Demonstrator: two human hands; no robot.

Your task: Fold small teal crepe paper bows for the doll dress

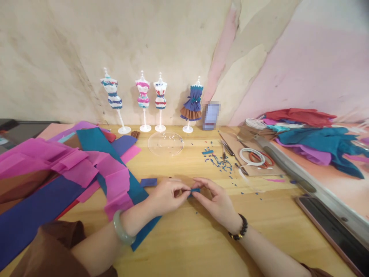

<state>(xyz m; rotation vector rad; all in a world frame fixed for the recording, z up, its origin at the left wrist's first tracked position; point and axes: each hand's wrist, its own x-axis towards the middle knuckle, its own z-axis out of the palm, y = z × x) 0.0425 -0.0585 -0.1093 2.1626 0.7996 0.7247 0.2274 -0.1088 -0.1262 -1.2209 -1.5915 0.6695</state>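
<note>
The small blue paper piece [195,191] sits between the two hands, just above the wooden table [187,242], near centre. The left hand [165,198] pinches its left end with thumb and forefinger. The right hand [215,201] pinches its right end the same way. The fingertips of both hands nearly meet. A dark blue scrap [148,182] lies just left of the left hand. A clear round dish [165,144] stands farther back. Blue paper bits [219,161] are scattered far right of the hands.

four little dress-form mannequins [159,102] lined up by the wall, clear plastic dish [165,144], pile of pink tissue paper [72,163], scissors [261,158], tape roll [251,156], phone [334,227] on the wooden surface [196,238]
</note>
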